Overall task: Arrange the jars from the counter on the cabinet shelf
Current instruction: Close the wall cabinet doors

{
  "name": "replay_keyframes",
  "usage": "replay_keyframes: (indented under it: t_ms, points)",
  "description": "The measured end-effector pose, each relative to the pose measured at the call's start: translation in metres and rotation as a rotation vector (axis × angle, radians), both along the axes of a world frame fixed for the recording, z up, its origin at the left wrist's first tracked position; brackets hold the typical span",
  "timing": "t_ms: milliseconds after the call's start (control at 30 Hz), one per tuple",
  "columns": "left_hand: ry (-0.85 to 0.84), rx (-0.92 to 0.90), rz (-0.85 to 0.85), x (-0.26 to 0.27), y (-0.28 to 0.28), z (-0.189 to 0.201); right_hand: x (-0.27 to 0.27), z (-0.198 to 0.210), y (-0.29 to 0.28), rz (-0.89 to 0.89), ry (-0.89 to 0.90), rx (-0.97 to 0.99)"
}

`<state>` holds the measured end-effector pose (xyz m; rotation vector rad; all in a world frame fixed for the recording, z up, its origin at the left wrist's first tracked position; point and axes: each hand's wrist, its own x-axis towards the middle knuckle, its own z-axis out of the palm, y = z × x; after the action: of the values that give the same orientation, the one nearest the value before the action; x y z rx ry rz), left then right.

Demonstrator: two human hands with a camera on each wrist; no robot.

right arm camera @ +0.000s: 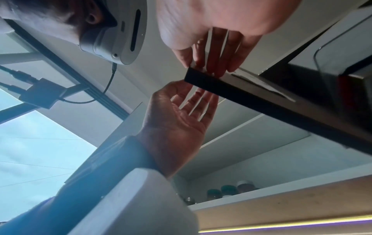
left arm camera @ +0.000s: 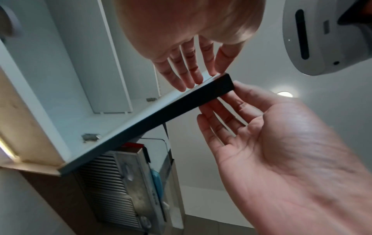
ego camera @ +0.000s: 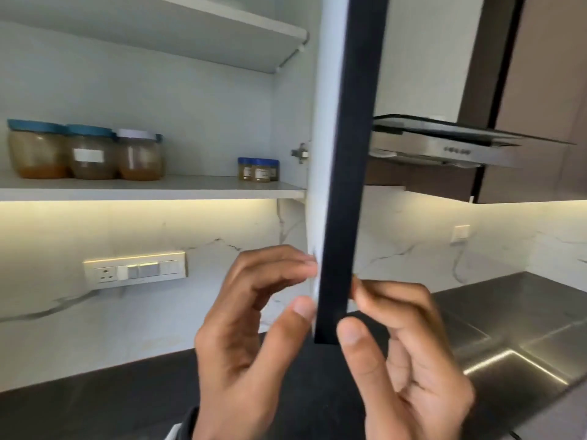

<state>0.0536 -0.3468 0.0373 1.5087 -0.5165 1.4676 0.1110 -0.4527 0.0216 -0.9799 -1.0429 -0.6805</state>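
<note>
The cabinet stands open, and its door (ego camera: 346, 154) is seen edge-on in the middle of the head view. Three large jars (ego camera: 92, 154) with brownish contents sit at the left of the lower shelf (ego camera: 190, 187). A cluster of small blue-lidded jars (ego camera: 259, 169) stands at its right end. My left hand (ego camera: 298, 281) touches the door's white inner face near the bottom corner. My right hand (ego camera: 354, 312) touches the dark outer face with fingers fairly straight. In the wrist views both hands, left hand (left arm camera: 193, 79) and right hand (right arm camera: 211, 66), lie flat against the door (left arm camera: 181, 101). Neither hand holds a jar.
A steel range hood (ego camera: 444, 144) hangs right of the door. Below it lies a steel surface (ego camera: 508, 328), and a dark counter (ego camera: 95, 401) runs along the left. A socket panel (ego camera: 135, 269) sits on the marble wall. The upper shelf (ego camera: 190, 33) shows nothing on it.
</note>
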Motion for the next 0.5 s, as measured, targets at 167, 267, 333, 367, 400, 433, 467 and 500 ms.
replay_keyframes:
  t_ms: [167, 267, 333, 367, 400, 433, 467, 500]
  points:
    - [-0.104, -0.128, 0.133, -0.034, 0.041, -0.005, -0.012, 0.004, 0.042, 0.108, -0.151, -0.229]
    - [-0.098, -0.199, 0.279, -0.051, 0.073, -0.010, -0.013, 0.005, 0.074, 0.136, -0.223, -0.409]
    - [-0.079, -0.239, 0.359, -0.060, 0.098, -0.013, -0.013, 0.004, 0.101, 0.139, -0.249, -0.515]
    - [-0.068, -0.269, 0.390, -0.063, 0.110, -0.013, -0.012, 0.004, 0.114, 0.133, -0.262, -0.558]
    - [-0.056, -0.298, 0.420, -0.067, 0.124, -0.013, -0.013, 0.004, 0.129, 0.123, -0.278, -0.594]
    - [-0.045, -0.326, 0.444, -0.069, 0.137, -0.014, -0.012, 0.004, 0.143, 0.103, -0.298, -0.625]
    - [-0.038, -0.346, 0.475, -0.071, 0.150, -0.015, -0.012, 0.005, 0.156, 0.082, -0.320, -0.651]
    - [-0.032, -0.348, 0.519, -0.074, 0.165, -0.014, -0.013, 0.006, 0.171, 0.065, -0.339, -0.669]
